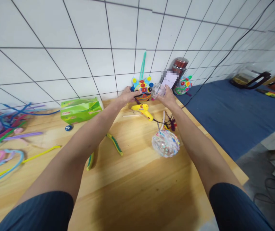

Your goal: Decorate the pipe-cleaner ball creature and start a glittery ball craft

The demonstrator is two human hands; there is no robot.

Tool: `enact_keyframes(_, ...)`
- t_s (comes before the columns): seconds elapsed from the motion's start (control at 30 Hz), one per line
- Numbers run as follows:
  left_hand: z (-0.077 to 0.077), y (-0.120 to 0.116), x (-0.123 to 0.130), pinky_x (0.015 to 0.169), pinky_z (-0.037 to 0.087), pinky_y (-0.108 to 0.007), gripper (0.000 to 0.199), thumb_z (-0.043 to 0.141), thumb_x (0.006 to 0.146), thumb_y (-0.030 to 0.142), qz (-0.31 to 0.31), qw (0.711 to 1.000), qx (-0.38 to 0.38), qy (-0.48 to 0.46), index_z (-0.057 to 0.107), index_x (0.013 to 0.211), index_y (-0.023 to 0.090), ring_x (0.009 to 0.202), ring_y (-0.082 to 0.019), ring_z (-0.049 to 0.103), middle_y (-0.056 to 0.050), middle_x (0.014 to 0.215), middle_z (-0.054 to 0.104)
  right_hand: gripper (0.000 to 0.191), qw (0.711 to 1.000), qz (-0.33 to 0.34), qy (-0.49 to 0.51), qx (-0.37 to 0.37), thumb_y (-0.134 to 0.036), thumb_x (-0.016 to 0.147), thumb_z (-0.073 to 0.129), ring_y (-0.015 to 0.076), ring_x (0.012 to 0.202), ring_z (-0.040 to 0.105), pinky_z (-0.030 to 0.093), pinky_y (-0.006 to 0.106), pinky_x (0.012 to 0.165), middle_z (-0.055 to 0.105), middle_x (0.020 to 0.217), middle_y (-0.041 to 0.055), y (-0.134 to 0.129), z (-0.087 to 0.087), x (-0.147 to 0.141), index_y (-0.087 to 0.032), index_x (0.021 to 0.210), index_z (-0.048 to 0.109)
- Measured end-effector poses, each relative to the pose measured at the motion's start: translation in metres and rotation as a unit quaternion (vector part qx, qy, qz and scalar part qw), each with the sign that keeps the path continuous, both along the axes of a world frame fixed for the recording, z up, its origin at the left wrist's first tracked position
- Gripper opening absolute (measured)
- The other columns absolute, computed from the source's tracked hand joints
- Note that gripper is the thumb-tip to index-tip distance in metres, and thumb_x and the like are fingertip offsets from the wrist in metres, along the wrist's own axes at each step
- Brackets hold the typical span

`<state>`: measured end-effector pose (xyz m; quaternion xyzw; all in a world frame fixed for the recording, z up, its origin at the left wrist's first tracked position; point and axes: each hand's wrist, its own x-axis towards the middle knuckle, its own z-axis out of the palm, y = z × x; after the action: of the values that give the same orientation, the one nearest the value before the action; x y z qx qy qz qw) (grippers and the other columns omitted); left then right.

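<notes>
Near the tiled wall, my left hand (128, 95) grips a colourful decorated ball (142, 86) with button-like dots, dark eyes and a green loop standing up from it. Just to its right, my right hand (168, 97) has its fingers around a clear ball (158, 90). A yellow glue gun (143, 110) lies on the wood below both hands. Closer to me rests another clear ball wrapped in multicoloured strands (165, 143). A phone (170, 79) leans behind my right hand, against a brown flask (180, 65), with a second decorated ball (183, 86) beside it.
Left on the wooden table (137, 189) are a green tissue pack (81, 110), a small blue disc (68, 128) and tangled pipe cleaners (2, 123). Green-yellow pliers (114, 144) lie partly under my left arm. A glass pot (249, 78) stands on the blue cloth (236, 112) at right.
</notes>
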<state>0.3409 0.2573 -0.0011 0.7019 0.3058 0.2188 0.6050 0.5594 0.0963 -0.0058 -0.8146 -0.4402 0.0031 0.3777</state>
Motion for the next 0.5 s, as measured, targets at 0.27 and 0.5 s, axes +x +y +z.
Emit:
enact_keyframes(0.27,0.014,-0.007,-0.009,0.1,0.061,-0.045,0.052,0.093,0.077,0.053,0.001,1.0,-0.007,-0.004,0.065,0.107,0.021,0.111,-0.031,0.076,-0.011,0.111,0.08,0.098,0.999,0.004,0.01,0.032,-0.049,0.073,0.085,0.0426,0.148,0.058,0.045,0.063,0.126,0.059,0.159,0.0278,-0.028,0.001,0.001,-0.01,0.156,0.051)
enact_keyframes(0.5,0.046,-0.016,-0.06,0.111,0.054,-0.048,0.058,0.087,0.08,0.046,0.104,0.992,0.071,0.02,0.062,0.124,0.019,0.13,-0.035,0.066,-0.017,0.139,0.071,0.089,0.988,0.05,0.125,0.07,-0.061,0.073,0.086,0.0409,0.141,0.067,0.05,0.067,0.121,0.067,0.154,0.0187,-0.126,0.023,-0.031,-0.024,0.149,0.06)
